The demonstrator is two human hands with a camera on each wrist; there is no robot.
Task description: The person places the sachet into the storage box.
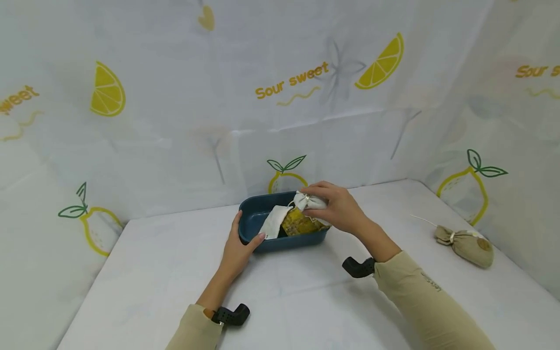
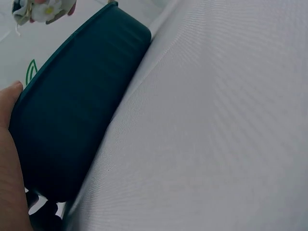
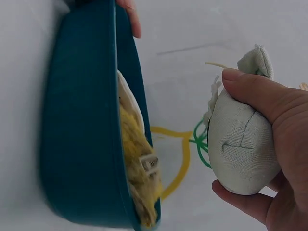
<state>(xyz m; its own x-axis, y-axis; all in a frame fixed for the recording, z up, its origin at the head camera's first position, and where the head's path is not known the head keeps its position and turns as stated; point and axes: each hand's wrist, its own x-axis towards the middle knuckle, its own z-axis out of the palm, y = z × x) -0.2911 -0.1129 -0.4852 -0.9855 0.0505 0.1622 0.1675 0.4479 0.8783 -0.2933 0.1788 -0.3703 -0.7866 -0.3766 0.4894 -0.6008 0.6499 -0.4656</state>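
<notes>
My left hand [image 1: 236,250] grips the left end of a dark blue plastic basin [image 1: 290,242], its thumb at the front rim and fingers round the side. Over the basin's right half, my right hand [image 1: 341,210] holds a small stuffed white cloth sachet [image 3: 243,144] with a tied neck, thumb on one side and fingers on the other. Inside the basin lie a flat white cloth pouch [image 1: 274,221] and, right of it, a yellow patterned sachet [image 1: 298,224]. In the right wrist view the white sachet is apart from the basin's rim.
A beige drawstring sachet [image 1: 470,248] with a round brown patch lies far right on the white-covered table [image 1: 297,301]. White cloth walls [image 1: 175,121] printed with lemons rise close behind the basin and at both sides.
</notes>
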